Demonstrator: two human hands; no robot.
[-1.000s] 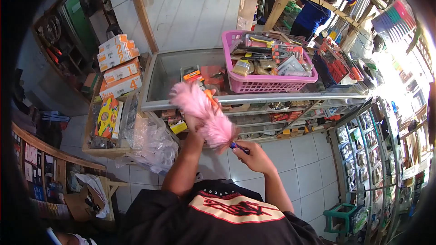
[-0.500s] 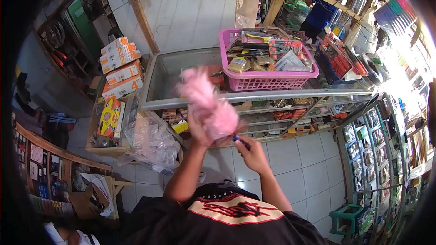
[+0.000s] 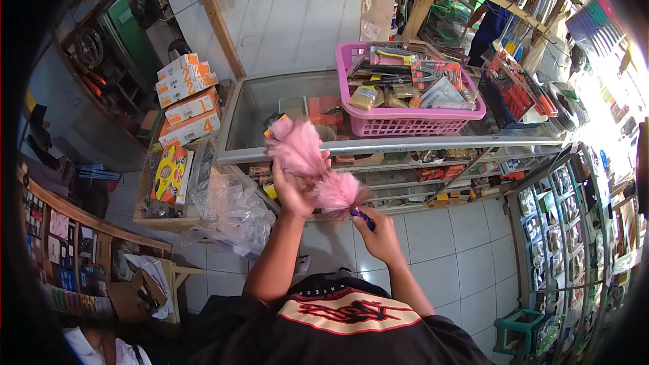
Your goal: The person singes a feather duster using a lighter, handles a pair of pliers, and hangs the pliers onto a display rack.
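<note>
A fluffy pink feather duster (image 3: 336, 191) is in front of me, over the near edge of the glass counter. My right hand (image 3: 380, 238) is closed around its dark blue handle. Around the far part of the pink fluff curls my left hand (image 3: 292, 191), palm upward, with fingertips showing at its right side. The duster slants up and to the left, its fluff in two clumps. Part of the left fingers is hidden beneath it.
A pink basket (image 3: 412, 124) of packaged tools stands on the glass counter (image 3: 263, 98). Orange-and-white boxes (image 3: 193, 128) are stacked at left above clear plastic bags (image 3: 236, 209). A green stool (image 3: 517, 331) and shelving (image 3: 561, 230) are at right. Another person (image 3: 490, 27) is behind the counter.
The duster, blurred by motion before, now appears sharper. Its far end has dropped slightly, and my left hand has moved a little up along the fluff. My right hand keeps the handle.
</note>
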